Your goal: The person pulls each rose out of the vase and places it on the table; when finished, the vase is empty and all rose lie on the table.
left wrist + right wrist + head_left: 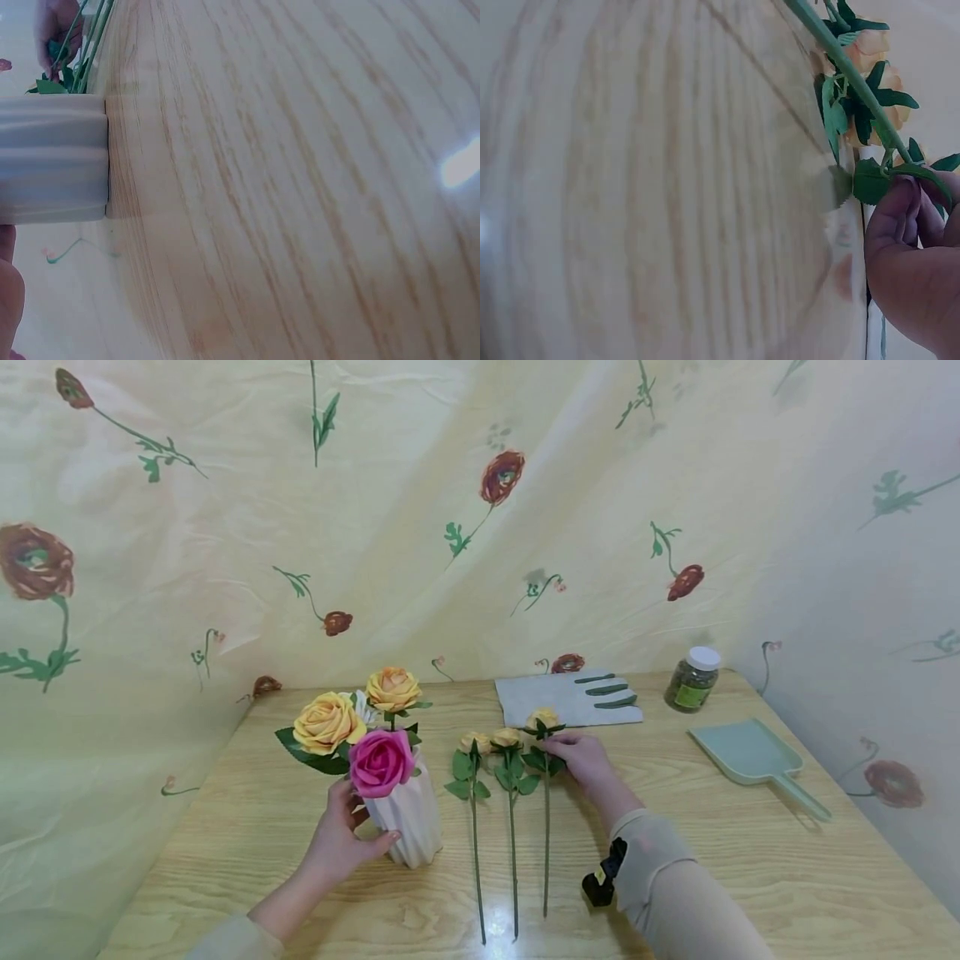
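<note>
A white ridged vase point(416, 818) stands left of centre in the head view, slightly tilted in appearance. My left hand point(337, 835) grips its side, thumb at the front. It holds a pink rose point(382, 763), two yellow roses point(328, 723) and something white partly hidden behind them. Three yellow roses with long green stems lie side by side to its right. At the rightmost rose point(547, 810), my right hand point(588, 764) pinches the stem just below the bloom. In the right wrist view, the fingertips meet on that green stem point(866, 94) beside a leaf.
Behind the roses lies a white glove point(540, 700) with green fingers. A lidded jar point(692, 681) stands at the back right, and a pale green dustpan point(746, 750) lies in front of it. Flower-patterned cloth point(420, 510) hangs behind the wooden table point(225, 827).
</note>
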Demonstrator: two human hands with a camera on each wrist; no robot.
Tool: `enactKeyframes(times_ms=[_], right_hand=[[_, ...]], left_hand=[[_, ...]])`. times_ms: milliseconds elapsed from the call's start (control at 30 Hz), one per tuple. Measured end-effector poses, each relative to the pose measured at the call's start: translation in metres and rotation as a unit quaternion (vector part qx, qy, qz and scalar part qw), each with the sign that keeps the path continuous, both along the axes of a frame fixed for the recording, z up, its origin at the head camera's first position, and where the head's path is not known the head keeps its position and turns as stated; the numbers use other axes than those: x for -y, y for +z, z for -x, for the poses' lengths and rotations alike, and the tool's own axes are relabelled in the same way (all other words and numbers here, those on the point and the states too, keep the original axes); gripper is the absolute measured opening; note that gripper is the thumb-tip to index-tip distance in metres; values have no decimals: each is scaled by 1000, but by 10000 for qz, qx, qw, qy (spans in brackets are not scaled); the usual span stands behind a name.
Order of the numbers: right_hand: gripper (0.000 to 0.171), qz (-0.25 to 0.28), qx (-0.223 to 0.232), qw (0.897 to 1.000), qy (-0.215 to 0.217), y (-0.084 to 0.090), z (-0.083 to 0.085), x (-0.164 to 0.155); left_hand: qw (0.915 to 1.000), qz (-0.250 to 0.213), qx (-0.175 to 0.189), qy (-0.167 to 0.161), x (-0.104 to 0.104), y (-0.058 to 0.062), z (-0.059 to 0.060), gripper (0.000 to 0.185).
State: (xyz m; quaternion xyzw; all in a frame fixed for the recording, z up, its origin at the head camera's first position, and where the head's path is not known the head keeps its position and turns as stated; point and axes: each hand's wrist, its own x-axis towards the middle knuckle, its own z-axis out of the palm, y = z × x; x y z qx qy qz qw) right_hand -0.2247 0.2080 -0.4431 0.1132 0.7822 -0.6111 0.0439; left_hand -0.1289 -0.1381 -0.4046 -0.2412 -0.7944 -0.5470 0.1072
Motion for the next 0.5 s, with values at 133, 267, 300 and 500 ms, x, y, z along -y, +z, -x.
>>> enactKeyframes(times_ms=[133, 267, 300, 500], right_hand=[[34, -363, -140, 9992, 45, -4, 1, 1], [29, -535, -248, 9982, 87, -9, 1, 3], [28, -565, -265, 9980, 94, -10, 2, 3], [29, -788, -267, 9964, 169, -12, 1, 3]], left_hand=[[10000, 7, 16, 37, 0, 0, 0, 84], [10000, -5, -29, 35, -1, 0, 0, 84], [10000, -21, -55, 26, -1, 0, 0, 85], [9997, -116, -193, -33, -1, -2, 0, 89]])
